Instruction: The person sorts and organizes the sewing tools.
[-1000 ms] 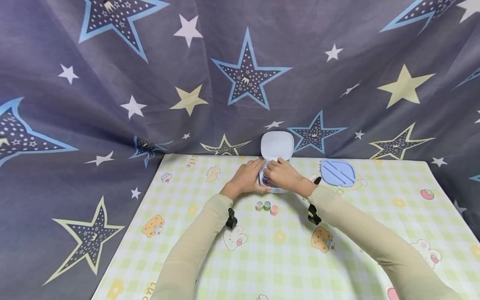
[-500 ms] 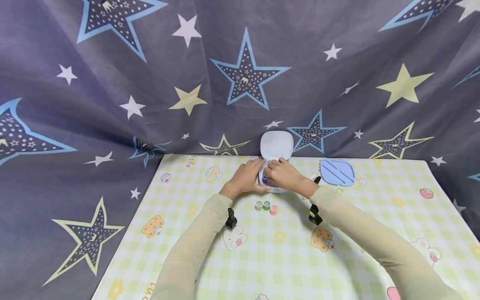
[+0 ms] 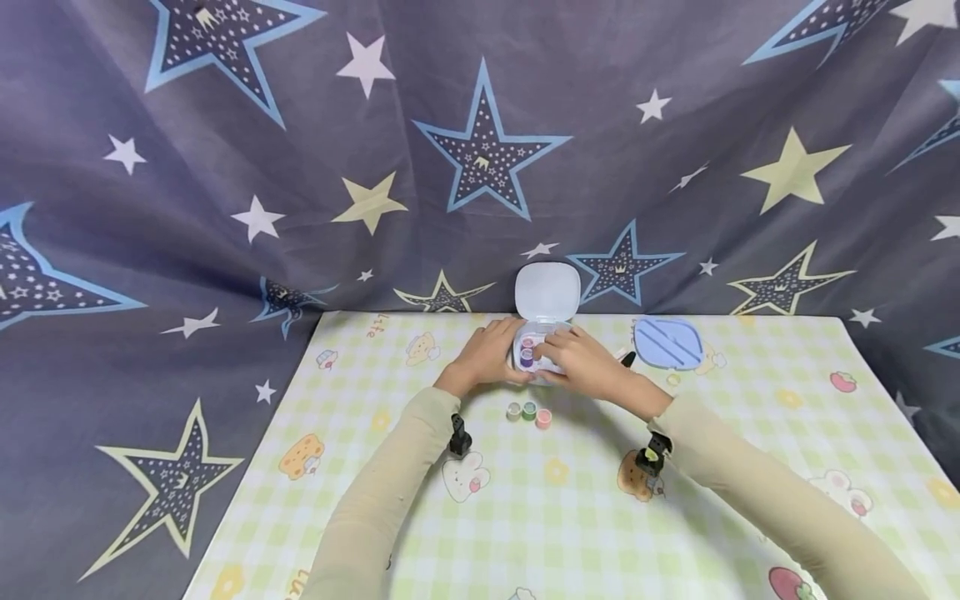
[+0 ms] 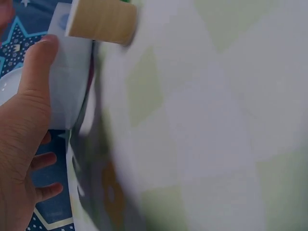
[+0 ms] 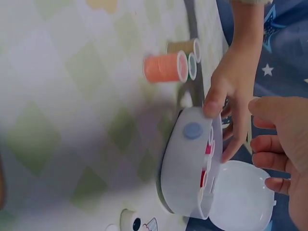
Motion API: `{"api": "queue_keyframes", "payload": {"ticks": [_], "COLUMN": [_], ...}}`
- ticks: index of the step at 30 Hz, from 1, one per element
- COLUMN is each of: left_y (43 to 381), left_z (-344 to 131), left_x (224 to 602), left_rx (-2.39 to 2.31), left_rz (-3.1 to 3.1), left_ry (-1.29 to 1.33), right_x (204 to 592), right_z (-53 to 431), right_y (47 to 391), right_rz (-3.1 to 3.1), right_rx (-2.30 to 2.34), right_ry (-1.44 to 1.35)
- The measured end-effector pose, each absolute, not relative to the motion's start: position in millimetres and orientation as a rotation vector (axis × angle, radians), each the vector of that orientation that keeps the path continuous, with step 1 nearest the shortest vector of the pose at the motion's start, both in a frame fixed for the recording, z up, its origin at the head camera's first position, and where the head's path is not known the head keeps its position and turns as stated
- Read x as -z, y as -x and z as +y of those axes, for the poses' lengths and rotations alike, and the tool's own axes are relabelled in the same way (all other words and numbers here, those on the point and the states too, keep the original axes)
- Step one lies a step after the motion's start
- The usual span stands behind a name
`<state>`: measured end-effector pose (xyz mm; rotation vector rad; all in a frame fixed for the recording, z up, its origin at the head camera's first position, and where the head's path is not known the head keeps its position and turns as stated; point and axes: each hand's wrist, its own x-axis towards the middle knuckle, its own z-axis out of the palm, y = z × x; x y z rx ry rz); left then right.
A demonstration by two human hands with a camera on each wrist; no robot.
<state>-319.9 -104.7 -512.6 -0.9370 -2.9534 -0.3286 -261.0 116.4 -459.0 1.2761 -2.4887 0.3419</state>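
A white plastic box with a blue button stands at the table's far edge, its lid raised. Inside lie thread spools, a purple spool among them. My left hand grips the box's left end, thumb on the front wall, other fingers behind. Over the right part of the box is my right hand; the right wrist view shows its fingers loosely bent with nothing between them. In front of the box, an orange spool, a tan spool and a green spool stand close together.
A blue divided tray lies right of the box. Beside it sit a small pale-yellow round item and a black-ended object partly behind my right forearm. A starry curtain hangs behind the checked tablecloth.
My right hand has drawn back from inside the box and shifted right, uncovering purple and pink spools there. The left hand keeps its grip on the box.
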Motion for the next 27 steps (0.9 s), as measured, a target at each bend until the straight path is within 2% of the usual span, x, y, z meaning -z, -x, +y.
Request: {"api": "queue_keyframes", "payload": {"ticks": [12,27], "left_y": [318,326], "left_z": [-108,-107], "left_x": [505,504], "left_rx": [0.594,0.715], "left_rz": [-2.99,-3.057], "left_ry": [0.904,0.872], "right_x": [474,491], "right_z": [127,131], "right_y": [225,216], "right_rz": [-2.556,-2.587], "right_rx": [-0.373,-0.399], "right_ry": [-1.33,-1.351]}}
